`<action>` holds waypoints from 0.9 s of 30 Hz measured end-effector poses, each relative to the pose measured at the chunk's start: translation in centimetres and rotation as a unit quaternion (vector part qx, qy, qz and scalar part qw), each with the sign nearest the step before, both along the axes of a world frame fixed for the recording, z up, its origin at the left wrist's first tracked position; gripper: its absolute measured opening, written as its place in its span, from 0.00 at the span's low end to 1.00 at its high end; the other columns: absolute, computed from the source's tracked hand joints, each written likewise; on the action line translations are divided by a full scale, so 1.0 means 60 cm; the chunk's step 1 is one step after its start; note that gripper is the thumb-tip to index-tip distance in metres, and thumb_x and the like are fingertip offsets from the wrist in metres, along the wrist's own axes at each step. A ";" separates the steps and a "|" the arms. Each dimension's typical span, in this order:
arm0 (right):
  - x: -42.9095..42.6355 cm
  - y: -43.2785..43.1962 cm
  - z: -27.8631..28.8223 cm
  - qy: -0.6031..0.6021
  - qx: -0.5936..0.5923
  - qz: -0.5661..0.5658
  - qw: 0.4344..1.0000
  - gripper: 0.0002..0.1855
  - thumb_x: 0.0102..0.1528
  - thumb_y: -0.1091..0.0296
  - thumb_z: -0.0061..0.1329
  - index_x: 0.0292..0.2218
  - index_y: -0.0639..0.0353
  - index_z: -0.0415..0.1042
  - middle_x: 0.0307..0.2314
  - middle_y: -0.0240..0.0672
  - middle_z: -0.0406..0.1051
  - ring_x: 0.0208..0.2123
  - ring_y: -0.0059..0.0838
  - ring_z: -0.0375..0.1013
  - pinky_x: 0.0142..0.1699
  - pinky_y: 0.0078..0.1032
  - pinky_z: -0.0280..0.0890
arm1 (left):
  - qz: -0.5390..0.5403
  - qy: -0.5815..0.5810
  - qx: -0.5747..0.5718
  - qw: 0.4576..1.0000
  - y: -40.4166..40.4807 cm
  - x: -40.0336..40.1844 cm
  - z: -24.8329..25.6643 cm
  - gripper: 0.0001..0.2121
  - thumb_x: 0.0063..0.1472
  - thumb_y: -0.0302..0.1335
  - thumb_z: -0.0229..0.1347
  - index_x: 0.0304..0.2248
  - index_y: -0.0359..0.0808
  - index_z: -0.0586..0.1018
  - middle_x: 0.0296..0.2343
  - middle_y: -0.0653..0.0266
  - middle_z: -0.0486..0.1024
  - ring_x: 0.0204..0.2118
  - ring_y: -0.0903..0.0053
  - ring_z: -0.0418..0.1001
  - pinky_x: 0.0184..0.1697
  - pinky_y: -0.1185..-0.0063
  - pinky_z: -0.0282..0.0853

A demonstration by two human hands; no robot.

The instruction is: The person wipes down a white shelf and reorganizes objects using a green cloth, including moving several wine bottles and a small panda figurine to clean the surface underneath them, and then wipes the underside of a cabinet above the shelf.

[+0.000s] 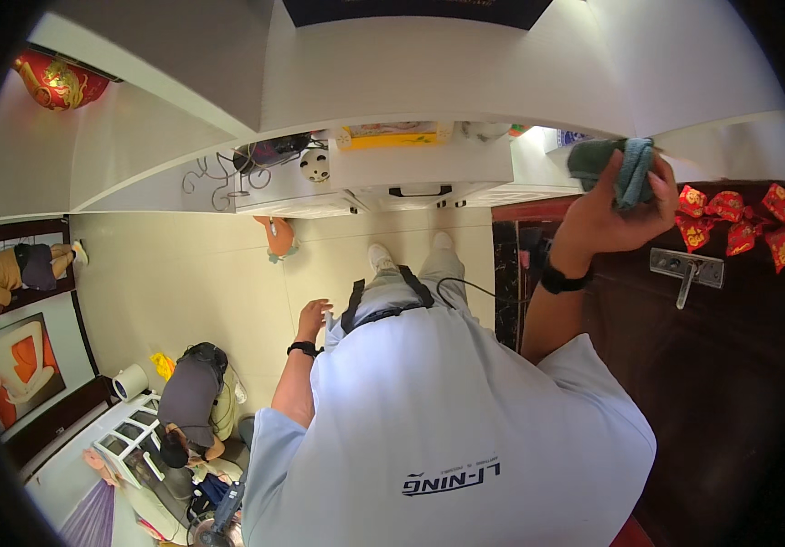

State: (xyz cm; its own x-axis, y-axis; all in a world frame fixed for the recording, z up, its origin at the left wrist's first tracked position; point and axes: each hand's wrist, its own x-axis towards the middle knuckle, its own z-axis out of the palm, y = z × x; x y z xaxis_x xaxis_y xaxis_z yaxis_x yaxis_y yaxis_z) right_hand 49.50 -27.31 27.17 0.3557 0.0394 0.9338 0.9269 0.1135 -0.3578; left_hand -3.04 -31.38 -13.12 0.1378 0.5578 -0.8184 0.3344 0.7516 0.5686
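My right hand [618,219] is raised and grips a folded grey-green cloth [633,171] at the front edge of a white shelf [447,75]. Part of the cloth lies bunched beyond my fingers, close under the shelf edge. A dark wood door [673,383] with a metal handle [686,270] stands beside that arm. My left hand [313,318] hangs low by my hip with its fingers loosely apart and nothing in it. Below the shelf, a white cabinet [427,167] carries a yellow-edged box [392,135], a panda-patterned ball [314,165] and a curled wire stand [228,181].
Red ornaments [727,208] hang on the door. A red and gold vase [61,82] occupies an upper shelf compartment. An orange object [277,236] is on the tiled floor by the cabinet. Two other people, one bending [191,396] and one farther off [20,270], are at the left.
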 end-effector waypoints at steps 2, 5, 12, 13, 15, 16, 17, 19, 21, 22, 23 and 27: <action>0.027 -0.020 -0.004 0.009 -0.020 -0.064 0.998 0.25 0.50 0.83 0.63 0.44 0.60 0.63 0.44 0.45 0.69 0.46 0.39 0.71 0.54 0.36 0.68 | -0.008 0.045 -0.036 0.998 0.005 -0.006 0.030 0.15 0.69 0.34 0.43 0.48 0.40 0.77 0.41 0.65 0.82 0.43 0.74 0.78 0.42 0.75 0.72; 0.042 -0.026 0.013 0.078 0.009 -0.116 0.990 0.21 0.51 0.83 0.62 0.42 0.62 0.66 0.43 0.42 0.71 0.46 0.36 0.72 0.55 0.33 0.69 | 0.006 0.057 -0.044 0.997 0.008 -0.034 0.030 0.16 0.70 0.36 0.42 0.49 0.40 0.77 0.42 0.63 0.81 0.41 0.73 0.77 0.43 0.74 0.72; -0.029 -0.006 0.004 0.088 -0.024 -0.002 0.996 0.23 0.50 0.83 0.63 0.42 0.57 0.64 0.44 0.41 0.69 0.46 0.34 0.70 0.57 0.33 0.65 | -0.014 0.068 -0.094 0.993 0.017 -0.014 0.022 0.17 0.68 0.37 0.43 0.49 0.39 0.77 0.46 0.63 0.77 0.44 0.71 0.76 0.47 0.71 0.72; -0.037 -0.006 0.007 0.030 -0.056 -0.005 0.998 0.25 0.49 0.84 0.64 0.42 0.57 0.64 0.44 0.41 0.69 0.46 0.34 0.70 0.55 0.32 0.67 | -0.018 0.068 -0.095 0.993 0.023 -0.001 0.023 0.17 0.68 0.37 0.43 0.49 0.39 0.77 0.46 0.63 0.77 0.44 0.71 0.76 0.47 0.71 0.72; -0.033 -0.011 -0.005 0.032 -0.053 0.080 0.995 0.28 0.44 0.85 0.65 0.43 0.56 0.65 0.43 0.41 0.69 0.45 0.37 0.71 0.53 0.33 0.69 | -0.025 0.049 -0.063 0.996 0.032 0.028 0.027 0.16 0.67 0.35 0.46 0.48 0.37 0.77 0.41 0.62 0.81 0.40 0.71 0.79 0.42 0.72 0.73; -0.025 -0.015 -0.001 0.031 -0.052 0.079 0.995 0.28 0.44 0.85 0.65 0.43 0.56 0.65 0.43 0.41 0.69 0.45 0.37 0.71 0.53 0.33 0.69 | -0.025 0.047 -0.061 0.997 0.040 0.044 0.029 0.16 0.67 0.36 0.47 0.48 0.37 0.77 0.42 0.62 0.80 0.40 0.71 0.79 0.42 0.73 0.73; -0.012 -0.026 0.004 0.017 -0.076 0.063 0.995 0.27 0.46 0.85 0.64 0.43 0.57 0.65 0.44 0.42 0.69 0.45 0.37 0.72 0.53 0.34 0.70 | -0.025 0.045 -0.060 0.997 0.053 0.058 0.030 0.16 0.67 0.36 0.47 0.48 0.37 0.77 0.42 0.62 0.80 0.40 0.71 0.79 0.42 0.73 0.73; 0.014 -0.042 0.014 0.006 -0.102 0.049 0.994 0.26 0.47 0.86 0.64 0.43 0.58 0.65 0.44 0.43 0.70 0.45 0.37 0.72 0.52 0.34 0.70 | -0.034 0.010 -0.015 0.999 0.078 0.079 0.036 0.17 0.67 0.36 0.47 0.49 0.37 0.76 0.43 0.61 0.80 0.40 0.72 0.79 0.43 0.74 0.73; 0.038 -0.054 0.024 0.009 -0.111 -0.015 0.994 0.28 0.45 0.88 0.62 0.44 0.59 0.65 0.44 0.45 0.70 0.46 0.38 0.72 0.52 0.34 0.71 | -0.033 -0.051 0.075 0.995 0.114 0.112 0.067 0.17 0.69 0.38 0.46 0.50 0.37 0.76 0.45 0.60 0.79 0.42 0.72 0.79 0.46 0.75 0.73; 0.048 -0.060 0.025 0.031 -0.097 -0.006 0.995 0.27 0.46 0.90 0.61 0.44 0.60 0.65 0.45 0.45 0.70 0.47 0.39 0.72 0.53 0.35 0.71 | -0.013 -0.101 0.091 0.991 0.137 0.127 0.100 0.18 0.70 0.39 0.46 0.51 0.36 0.76 0.46 0.59 0.79 0.44 0.71 0.79 0.48 0.74 0.73; 0.058 -0.061 0.026 0.049 -0.082 0.009 0.995 0.27 0.47 0.90 0.60 0.44 0.60 0.65 0.45 0.44 0.70 0.46 0.37 0.72 0.54 0.34 0.71 | 0.012 -0.153 0.107 0.982 0.156 0.144 0.138 0.19 0.70 0.39 0.46 0.51 0.36 0.75 0.47 0.59 0.78 0.46 0.71 0.78 0.50 0.74 0.72; 0.063 -0.055 0.028 0.036 -0.082 -0.024 0.996 0.26 0.48 0.90 0.60 0.44 0.59 0.64 0.45 0.44 0.70 0.47 0.36 0.71 0.53 0.33 0.72 | -0.034 -0.182 0.224 0.957 0.216 0.215 0.375 0.17 0.72 0.35 0.46 0.51 0.32 0.74 0.48 0.57 0.77 0.50 0.70 0.76 0.54 0.73 0.70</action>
State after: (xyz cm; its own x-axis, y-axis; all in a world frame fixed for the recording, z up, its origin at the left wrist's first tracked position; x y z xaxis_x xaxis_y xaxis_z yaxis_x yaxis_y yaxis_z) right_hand 53.27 -30.60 28.83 0.4270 0.1695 0.8882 0.9010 0.0041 -0.4339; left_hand 9.89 -18.39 9.41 0.4164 0.8212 -0.3902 0.0915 0.3891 0.9166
